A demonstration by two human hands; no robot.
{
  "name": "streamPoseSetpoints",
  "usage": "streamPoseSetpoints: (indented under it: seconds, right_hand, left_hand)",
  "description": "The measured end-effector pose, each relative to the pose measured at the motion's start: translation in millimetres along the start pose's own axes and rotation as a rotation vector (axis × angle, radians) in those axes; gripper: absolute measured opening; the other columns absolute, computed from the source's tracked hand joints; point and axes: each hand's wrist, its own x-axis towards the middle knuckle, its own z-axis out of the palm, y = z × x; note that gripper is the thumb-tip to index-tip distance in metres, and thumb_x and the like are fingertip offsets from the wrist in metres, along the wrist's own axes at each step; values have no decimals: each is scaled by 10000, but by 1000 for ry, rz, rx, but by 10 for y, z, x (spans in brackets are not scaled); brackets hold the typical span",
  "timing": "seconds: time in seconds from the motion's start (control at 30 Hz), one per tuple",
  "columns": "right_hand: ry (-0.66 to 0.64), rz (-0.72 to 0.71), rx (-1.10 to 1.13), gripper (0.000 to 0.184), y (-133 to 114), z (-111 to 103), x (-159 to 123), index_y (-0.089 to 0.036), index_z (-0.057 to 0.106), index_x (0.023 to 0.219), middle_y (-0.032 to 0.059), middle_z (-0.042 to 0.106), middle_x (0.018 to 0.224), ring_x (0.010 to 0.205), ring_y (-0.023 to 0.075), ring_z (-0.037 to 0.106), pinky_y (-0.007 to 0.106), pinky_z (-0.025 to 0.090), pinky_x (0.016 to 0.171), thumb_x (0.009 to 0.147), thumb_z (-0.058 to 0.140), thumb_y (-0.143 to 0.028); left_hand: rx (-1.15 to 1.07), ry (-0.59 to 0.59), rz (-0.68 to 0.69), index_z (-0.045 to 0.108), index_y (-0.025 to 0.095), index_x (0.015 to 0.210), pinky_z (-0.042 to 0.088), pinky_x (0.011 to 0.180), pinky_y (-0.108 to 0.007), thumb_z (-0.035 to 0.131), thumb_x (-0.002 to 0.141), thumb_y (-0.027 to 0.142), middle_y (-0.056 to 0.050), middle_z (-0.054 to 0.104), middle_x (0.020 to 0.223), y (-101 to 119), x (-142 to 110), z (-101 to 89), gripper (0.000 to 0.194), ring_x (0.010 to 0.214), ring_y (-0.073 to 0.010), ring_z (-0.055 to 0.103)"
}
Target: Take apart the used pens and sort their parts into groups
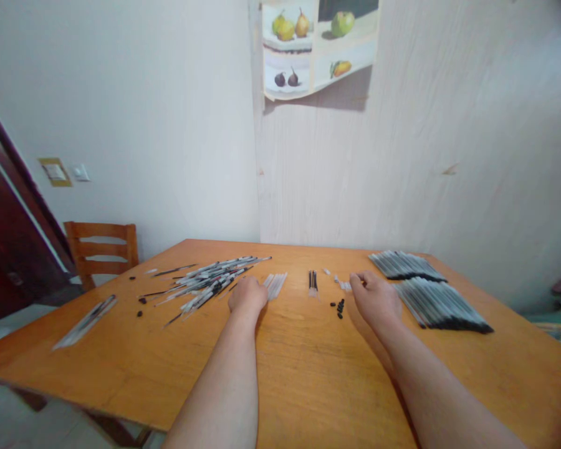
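My left hand [249,295] is over the table with its fingers curled closed, between a loose pile of slim pen parts [215,279] and a small row of clear tubes [275,286]. Whatever its fingers hold is hidden. My right hand [378,300] is closed too, thumb and fingers drawn together beside small whitish pieces [344,285]; I cannot make out anything in them. Just in front of it lies a little group of black caps [340,308]. Between the hands is a short row of thin dark refills [313,281] with pale ends.
Two neat rows of clear pens with black ends, one farther back [404,265] and one nearer [442,304], lie at right. Several long clear pieces [85,321] rest at left. A wooden chair [101,249] stands beyond the wooden table [303,380], which meets the wall.
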Motion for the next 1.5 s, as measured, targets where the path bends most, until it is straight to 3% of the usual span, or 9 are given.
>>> streamPoseSetpoints:
  seconds: [0.17, 0.43, 0.77, 0.97, 1.23, 1.5]
  right_hand:
    - [-4, -35, 9, 456, -28, -42, -21, -245, 737, 967, 88, 734, 879, 827, 233, 645, 277, 316, 577, 932, 366, -509]
    - [-36, -160, 34, 422, -133, 0, -126, -255, 716, 934, 71, 717, 803, 744, 219, 628, 273, 281, 548, 937, 375, -502]
    - [-237, -588, 127, 366, -437, 188, -572, -230, 671, 813, 44, 703, 759, 687, 178, 619, 276, 292, 581, 953, 393, -424]
    - [-400, -738, 143, 378, -519, 286, -687, -229, 652, 814, 37, 710, 777, 736, 193, 656, 280, 342, 624, 965, 366, -426]
    - [-407, -818, 157, 374, -522, 388, -717, -245, 606, 778, 7, 692, 761, 747, 189, 655, 293, 372, 664, 982, 345, -420]
    - [-394, -804, 166, 367, -478, 454, -667, -246, 594, 756, 8, 681, 739, 725, 190, 654, 290, 405, 672, 980, 357, -415]
  left_hand:
    - [68, 24, -2, 716, 240, 1002, 510, 773, -373, 505, 830, 296, -133, 696, 1163, 16, -14, 23, 278, 1052, -302, 654]
    - [28, 111, 25, 703, 256, 1016, 493, 774, -348, 480, 876, 354, -118, 699, 1141, 41, -64, 43, 281, 1040, -275, 650]
    - [-28, 148, 3, 710, 275, 992, 494, 780, -373, 510, 842, 352, -87, 717, 1093, 50, -79, -77, 261, 1015, -280, 654]
    - [49, 226, 9, 708, 291, 1031, 482, 818, -381, 509, 853, 352, -87, 712, 1107, -267, 97, -329, 275, 1043, -277, 641]
    - [226, 285, -6, 704, 299, 1019, 472, 838, -364, 466, 876, 275, -73, 708, 1103, -870, 529, -663, 279, 1067, -263, 621]
    - [316, 196, 78, 624, 278, 1235, 445, 957, -383, 471, 849, 242, -86, 629, 1283, -1061, 966, -738, 416, 1187, -267, 557]
